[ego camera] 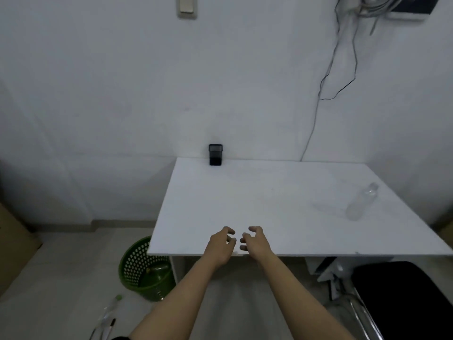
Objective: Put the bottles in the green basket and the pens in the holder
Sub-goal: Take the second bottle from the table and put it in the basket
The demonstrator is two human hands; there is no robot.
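A clear plastic bottle (361,201) lies on its side at the right of the white table (245,197). A black pen holder (215,154) stands at the table's far edge against the wall. On the floor, left of the table, sits the green basket (144,269), with a green bottle (158,268) inside it. Another clear bottle with a green cap (111,307) lies on the floor at the lower left, and pens (107,328) lie beside it. My left hand (220,246) and my right hand (255,242) hover close together over the table's near edge, fingers curled apart, holding nothing.
A black chair (402,298) with a metal frame stands at the lower right, partly under the table. Cables (328,77) hang down the white wall behind the table. A brown cardboard edge (12,244) shows at the far left.
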